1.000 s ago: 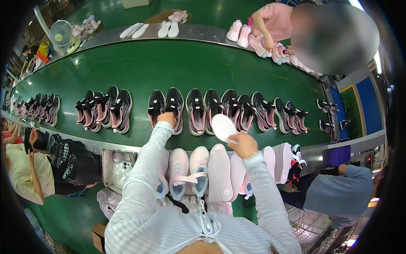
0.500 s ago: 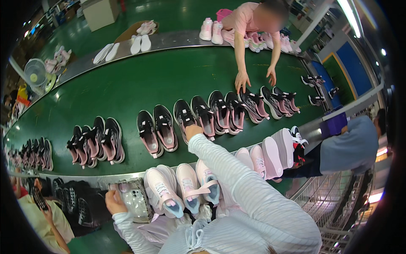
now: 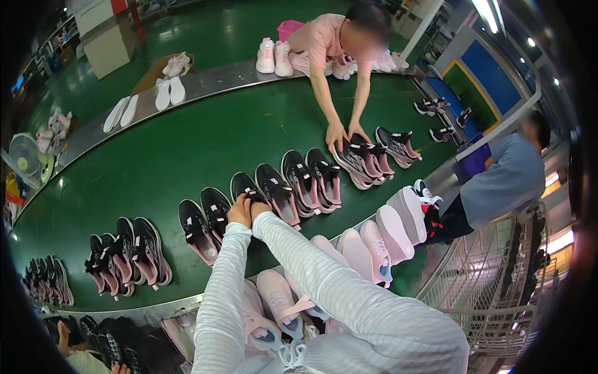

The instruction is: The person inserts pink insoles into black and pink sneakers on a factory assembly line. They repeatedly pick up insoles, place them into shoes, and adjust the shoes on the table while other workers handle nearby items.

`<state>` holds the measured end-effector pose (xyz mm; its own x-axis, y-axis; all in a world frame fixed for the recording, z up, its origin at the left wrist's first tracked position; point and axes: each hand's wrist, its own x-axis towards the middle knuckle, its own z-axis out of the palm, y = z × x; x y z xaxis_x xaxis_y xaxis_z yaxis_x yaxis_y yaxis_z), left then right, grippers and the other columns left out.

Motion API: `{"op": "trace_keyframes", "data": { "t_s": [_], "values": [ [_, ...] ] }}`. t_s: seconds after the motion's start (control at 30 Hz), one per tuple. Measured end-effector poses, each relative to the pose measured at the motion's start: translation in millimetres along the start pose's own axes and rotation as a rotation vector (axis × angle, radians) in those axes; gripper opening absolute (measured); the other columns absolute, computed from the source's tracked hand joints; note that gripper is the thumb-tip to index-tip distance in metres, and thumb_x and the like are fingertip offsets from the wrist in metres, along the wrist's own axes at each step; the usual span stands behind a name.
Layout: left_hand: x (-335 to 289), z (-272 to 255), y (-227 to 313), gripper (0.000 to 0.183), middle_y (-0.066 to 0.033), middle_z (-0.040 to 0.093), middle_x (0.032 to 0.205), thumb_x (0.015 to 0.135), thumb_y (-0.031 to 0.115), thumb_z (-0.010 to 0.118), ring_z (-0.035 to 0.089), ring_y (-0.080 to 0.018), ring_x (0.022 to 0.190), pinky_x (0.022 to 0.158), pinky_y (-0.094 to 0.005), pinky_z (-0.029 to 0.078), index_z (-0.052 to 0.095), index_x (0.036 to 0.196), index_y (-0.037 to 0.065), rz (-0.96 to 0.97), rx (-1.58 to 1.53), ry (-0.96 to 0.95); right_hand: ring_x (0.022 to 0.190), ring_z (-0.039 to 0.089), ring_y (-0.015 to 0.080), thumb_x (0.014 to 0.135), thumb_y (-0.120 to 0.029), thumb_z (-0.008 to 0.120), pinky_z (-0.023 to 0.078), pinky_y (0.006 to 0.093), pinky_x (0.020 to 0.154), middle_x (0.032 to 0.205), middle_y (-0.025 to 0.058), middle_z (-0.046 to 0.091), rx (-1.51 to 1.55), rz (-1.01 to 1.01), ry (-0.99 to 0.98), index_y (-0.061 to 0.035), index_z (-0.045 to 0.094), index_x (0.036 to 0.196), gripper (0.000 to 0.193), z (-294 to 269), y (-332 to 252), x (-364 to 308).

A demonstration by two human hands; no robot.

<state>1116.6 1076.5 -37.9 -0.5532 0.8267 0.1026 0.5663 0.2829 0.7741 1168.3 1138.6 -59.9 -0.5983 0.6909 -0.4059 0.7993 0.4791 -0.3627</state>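
Observation:
Both my hands meet at the opening of one black sneaker (image 3: 243,183) with a pink lining, standing among a row of such shoes on the green belt. My left hand (image 3: 238,210) is closed at its left side, and my right hand (image 3: 258,209) grips close beside it. The fingertips are partly hidden inside the shoe. Just to the right stands another black sneaker (image 3: 274,187); to the left is a further black sneaker (image 3: 216,207), partly covered by my left forearm.
Across the belt (image 3: 156,168), a person in a pink shirt (image 3: 327,53) handles black sneakers (image 3: 356,163). Pale pink shoes (image 3: 278,299) line the near ledge below my forearms. More black sneakers (image 3: 149,252) stand at left. Another person (image 3: 504,177) is at right, beside a wire rack (image 3: 486,293).
My left hand has left the clear bag on the near ledge and joined my right hand at the black sneaker. The person opposite now has both hands on shoes. The view has shifted.

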Motion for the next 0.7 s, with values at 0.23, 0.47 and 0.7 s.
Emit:
{"op": "trace_keyframes", "data": {
  "t_s": [0.23,0.47,0.7],
  "values": [
    [-2,2,-6,0.030,-0.0191,0.055,0.081,0.080,0.028,0.039,0.052,-0.0346,0.076,0.065,-0.0377,0.042,0.053,0.092,0.005,-0.040,0.053,0.110,0.114,0.028,0.0133,0.075,-0.035,0.036,0.023,0.0281,0.093,0.123,0.0024,0.033,0.076,0.041,-0.044,-0.0209,0.029,0.120,0.048,18,7,13],
    [-5,-15,-27,0.032,-0.0189,0.054,0.083,0.078,0.031,0.042,0.051,-0.0357,0.075,0.064,-0.0387,0.041,0.052,0.092,0.004,-0.020,-0.066,0.122,0.093,0.047,0.0283,0.077,-0.013,0.038,0.041,0.0331,0.076,0.111,0.0207,0.039,0.239,0.069,0.034,-0.0011,0.048,0.097,0.026,18,-20,-21],
    [-31,21,26,0.022,-0.0160,0.056,0.079,0.070,0.018,0.054,0.054,-0.0305,0.073,0.066,-0.0348,0.042,0.055,0.086,0.003,-0.014,0.230,-0.043,0.078,0.051,0.0284,0.070,-0.009,0.044,0.043,0.0338,0.066,0.090,0.0147,0.049,0.105,0.101,0.580,-0.0013,0.049,0.090,0.023,13,10,-124]
  ]
}}
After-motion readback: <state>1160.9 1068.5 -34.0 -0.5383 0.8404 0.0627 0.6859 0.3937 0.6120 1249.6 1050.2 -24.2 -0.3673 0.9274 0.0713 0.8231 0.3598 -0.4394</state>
